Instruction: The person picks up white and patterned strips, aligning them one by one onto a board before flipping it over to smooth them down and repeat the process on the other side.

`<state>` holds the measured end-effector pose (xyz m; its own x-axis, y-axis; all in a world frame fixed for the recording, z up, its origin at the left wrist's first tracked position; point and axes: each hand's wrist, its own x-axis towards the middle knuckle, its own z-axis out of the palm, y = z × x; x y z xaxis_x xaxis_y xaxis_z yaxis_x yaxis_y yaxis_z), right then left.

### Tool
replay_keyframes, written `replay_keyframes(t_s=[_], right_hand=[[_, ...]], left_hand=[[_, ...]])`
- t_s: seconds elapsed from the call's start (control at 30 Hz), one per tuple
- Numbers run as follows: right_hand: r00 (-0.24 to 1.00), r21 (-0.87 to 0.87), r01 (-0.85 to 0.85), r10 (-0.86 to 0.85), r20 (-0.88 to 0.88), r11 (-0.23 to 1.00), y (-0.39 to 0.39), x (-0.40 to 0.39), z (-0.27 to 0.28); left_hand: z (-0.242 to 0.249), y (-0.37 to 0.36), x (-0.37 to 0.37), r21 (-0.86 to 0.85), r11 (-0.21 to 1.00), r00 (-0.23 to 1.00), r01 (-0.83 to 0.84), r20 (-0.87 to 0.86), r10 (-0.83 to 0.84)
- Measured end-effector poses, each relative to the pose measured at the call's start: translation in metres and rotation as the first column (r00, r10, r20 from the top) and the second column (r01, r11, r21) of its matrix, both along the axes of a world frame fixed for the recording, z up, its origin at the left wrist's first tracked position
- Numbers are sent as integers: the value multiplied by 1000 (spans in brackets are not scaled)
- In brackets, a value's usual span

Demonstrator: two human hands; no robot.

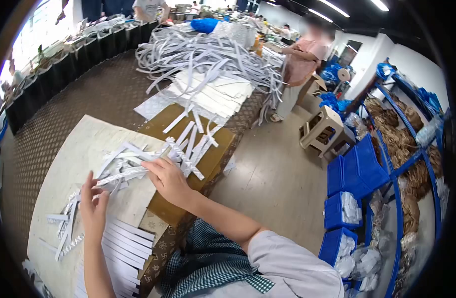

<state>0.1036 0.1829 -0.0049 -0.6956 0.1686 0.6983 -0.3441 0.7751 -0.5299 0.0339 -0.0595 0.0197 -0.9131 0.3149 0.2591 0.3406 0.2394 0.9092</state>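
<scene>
My right hand (169, 183) pinches one end of a white paper-like strip (122, 175) with a faint pattern. That strip stretches left toward my left hand (94, 206), whose thumb and fingers are spread apart beside its other end. Beneath and around both hands, loose strips (64, 233) lie scattered on a pale board (74, 149). Nearer my body, several white strips (123, 243) are laid side by side in a row. More cut strips (190, 141) rest beyond my right hand on a brown board (223, 141).
A tangled heap of long grey-white strips (203, 54) and a stack of white sheets (218, 92) cover the table's far end. A person (305, 59) stands beyond it. On the right are plastic stools (322, 126), blue bins (359, 161) and a blue rack (397, 208).
</scene>
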Motion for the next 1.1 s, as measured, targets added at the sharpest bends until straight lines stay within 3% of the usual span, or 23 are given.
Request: replay_keyframes(t_s=[0.1,0.13,0.23,0.27,0.37,0.47,0.5,0.53,0.6,0.67,0.7,0.73,0.83,0.93,0.97,1.1], right_hand=[[997,-23,-69,69,38,997,-17,17,-2],[993,-47,-88,92,76,995,-19,22,-1],[979,-142,-119,140,149,983,-22,35,-4],[976,-185,-137,165,145,973,-23,37,-7],[955,-335,-142,218,200,932,-30,48,-8],[951,-426,-152,249,183,892,-32,55,-16],[962,-293,-150,208,178,944,-29,58,-20],[960,-370,-172,240,147,913,-31,61,-21],[923,-323,-173,268,276,930,-31,69,-7],[925,-348,-139,247,289,927,-38,70,-10],[898,-500,-126,312,310,857,-37,70,-25],[874,-528,-107,334,354,842,-39,72,-20],[833,-550,-100,372,410,829,-46,73,-15],[817,-550,-108,389,427,828,-56,74,-14],[810,-548,-107,393,436,829,-57,75,-15],[790,-548,-106,404,461,830,-63,79,-20]], left_hand=[[-9,-7,0,-8,990,988,143,56,-142],[-13,-8,2,74,985,986,156,50,-160],[-10,-15,6,195,978,970,81,212,-122],[-7,-13,11,265,963,978,54,178,-104],[-20,-25,2,265,959,980,104,138,-144],[-19,-31,0,114,991,976,66,200,-88],[-20,-32,-2,34,996,986,78,148,-82],[-18,-31,-3,-21,995,986,95,138,-91],[-11,-33,-3,-163,980,986,112,142,-89],[-5,-41,-4,-135,964,951,230,242,-193],[-6,-45,-7,-94,971,932,220,314,-180],[-6,-48,-12,-44,974,910,220,369,-189],[-11,-55,-23,74,986,904,151,393,-168],[-19,-56,-31,66,983,886,169,427,-181],[-19,-57,-34,-52,984,897,171,421,-134],[-34,-55,-45,-228,958,959,174,261,-112]])
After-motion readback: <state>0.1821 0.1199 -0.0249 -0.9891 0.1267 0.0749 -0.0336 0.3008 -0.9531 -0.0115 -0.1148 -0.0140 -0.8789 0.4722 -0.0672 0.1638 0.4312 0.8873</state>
